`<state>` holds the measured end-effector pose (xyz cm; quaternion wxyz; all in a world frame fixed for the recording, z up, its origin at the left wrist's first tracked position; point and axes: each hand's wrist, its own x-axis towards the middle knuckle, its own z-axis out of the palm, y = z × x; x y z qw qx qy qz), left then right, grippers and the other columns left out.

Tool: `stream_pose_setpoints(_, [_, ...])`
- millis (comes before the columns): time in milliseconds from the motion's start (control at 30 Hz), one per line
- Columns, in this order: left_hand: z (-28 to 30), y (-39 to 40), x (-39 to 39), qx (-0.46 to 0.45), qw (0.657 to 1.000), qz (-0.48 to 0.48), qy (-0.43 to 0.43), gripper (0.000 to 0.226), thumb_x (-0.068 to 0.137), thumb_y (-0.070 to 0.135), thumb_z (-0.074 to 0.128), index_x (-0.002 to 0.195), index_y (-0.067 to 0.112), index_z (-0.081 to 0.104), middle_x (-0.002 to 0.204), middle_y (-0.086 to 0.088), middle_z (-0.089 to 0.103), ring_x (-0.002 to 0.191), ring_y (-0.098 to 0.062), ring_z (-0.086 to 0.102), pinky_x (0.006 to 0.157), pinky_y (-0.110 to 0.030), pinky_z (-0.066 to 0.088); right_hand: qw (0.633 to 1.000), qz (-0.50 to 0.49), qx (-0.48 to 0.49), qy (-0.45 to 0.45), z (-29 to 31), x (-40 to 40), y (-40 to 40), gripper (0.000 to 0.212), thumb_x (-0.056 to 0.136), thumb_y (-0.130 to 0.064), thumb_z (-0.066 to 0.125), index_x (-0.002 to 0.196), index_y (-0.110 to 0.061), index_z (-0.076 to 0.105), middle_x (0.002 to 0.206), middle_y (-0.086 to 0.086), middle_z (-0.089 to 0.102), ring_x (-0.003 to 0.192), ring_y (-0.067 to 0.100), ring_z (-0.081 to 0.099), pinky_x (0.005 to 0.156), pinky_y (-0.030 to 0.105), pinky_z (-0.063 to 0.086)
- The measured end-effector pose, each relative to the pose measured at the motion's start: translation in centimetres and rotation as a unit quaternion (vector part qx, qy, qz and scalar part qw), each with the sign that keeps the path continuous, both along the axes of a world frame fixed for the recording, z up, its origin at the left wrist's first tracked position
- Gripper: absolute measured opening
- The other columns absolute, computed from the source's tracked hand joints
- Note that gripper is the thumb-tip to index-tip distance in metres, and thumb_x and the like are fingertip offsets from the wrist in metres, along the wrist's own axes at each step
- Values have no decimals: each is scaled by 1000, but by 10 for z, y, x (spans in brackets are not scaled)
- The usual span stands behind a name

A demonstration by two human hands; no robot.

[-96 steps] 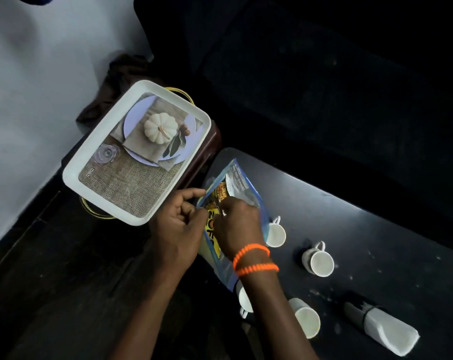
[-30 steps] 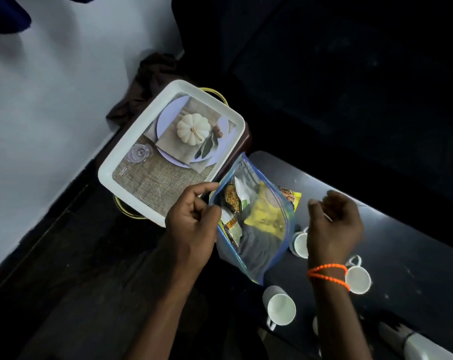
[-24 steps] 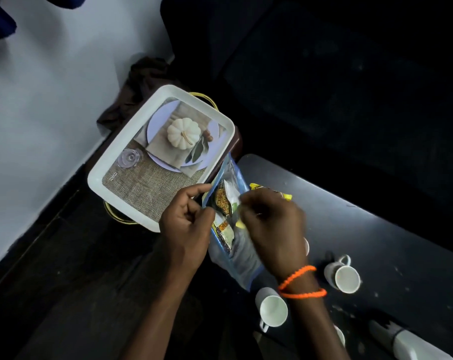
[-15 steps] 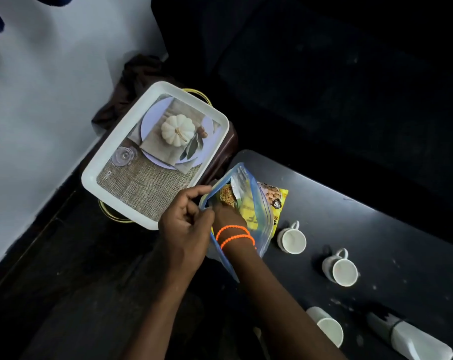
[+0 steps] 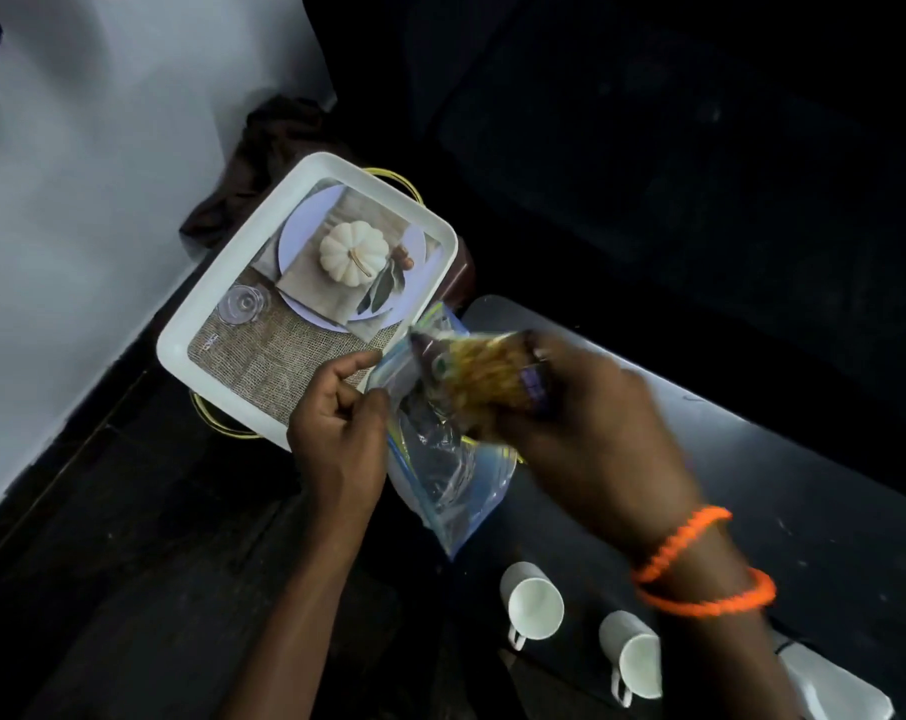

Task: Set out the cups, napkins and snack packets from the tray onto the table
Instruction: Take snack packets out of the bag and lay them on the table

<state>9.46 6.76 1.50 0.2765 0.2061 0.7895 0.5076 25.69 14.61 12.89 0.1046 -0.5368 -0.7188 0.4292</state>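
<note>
Looking down from head height, the view shows two bare hands working over a dark desk (image 5: pixel 830 491). The left hand (image 5: pixel 336 423) pinches the top edge of a clear zip bag with blue trim (image 5: pixel 440 475), its grip closed on the plastic between thumb and curled fingers, so the bag hangs open-mouthed between the hands. The right hand (image 5: pixel 596 433), blurred, has its grip closed around a yellow snack packet (image 5: pixel 484 376) with dark purple ends, held at the mouth of the bag; whether the packet is fully clear of the bag cannot be told. Two orange bead bracelets (image 5: pixel 700 569) circle the right wrist. Behind the left hand sits a white rectangular tray (image 5: pixel 222 298), tilted diagonally in the view, its base printed with a picture of a white pumpkin on a plate over burlap; a yellow wire handle shows at the tray's far and near edges. Near the bottom of the view, two white cups (image 5: pixel 534 602) stand side by side on the desk, handles pointing toward the viewer. Just right of them, at the bottom corner, lies a rolled white napkin (image 5: pixel 835 691), partly cut off. A brown cloth (image 5: pixel 264 148) is bunched against the pale wall beyond the tray.
</note>
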Motion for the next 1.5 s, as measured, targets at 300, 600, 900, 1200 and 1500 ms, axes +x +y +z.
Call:
stream_pose_setpoints(300, [3,0,-6,47,998,25,-20,40,74,14,58,100,39,76,66,-11,40,58,-22,37,57,-36,39,959,-242,140,44,-110,36,33,59,84,-3,76,135,-30,66,129,-9,71,117,-1,63,100,5,44])
stream_pose_setpoints(600, [1,4,7,60,998,-21,-18,44,77,10,58,100,43,75,62,3,37,53,-20,35,46,-30,36,971,35,18,-234,-210,29,-11,83,89,-18,68,160,-31,27,172,4,13,160,29,6,119,53,34])
stream_pose_setpoints(900, [0,7,12,49,993,-101,-36,43,79,19,59,111,43,73,58,15,40,47,-7,35,41,-31,37,927,-224,241,179,-50,3,19,17,85,-6,67,94,-18,76,90,-2,75,81,13,74,69,32,61])
stream_pose_setpoints(1200, [10,7,23,52,994,-95,-12,45,72,24,56,108,44,74,59,4,37,51,-21,39,53,-35,43,969,46,-105,-217,-120,-78,15,38,93,-17,62,126,1,60,128,22,65,121,37,63,97,36,51])
stream_pose_setpoints(1500, [-3,-4,13,15,999,-44,-13,35,75,24,61,102,43,74,60,2,47,55,-24,46,57,-39,47,993,53,-84,-60,-92,-83,-2,46,109,-24,36,150,-4,40,148,22,52,134,36,55,101,32,53])
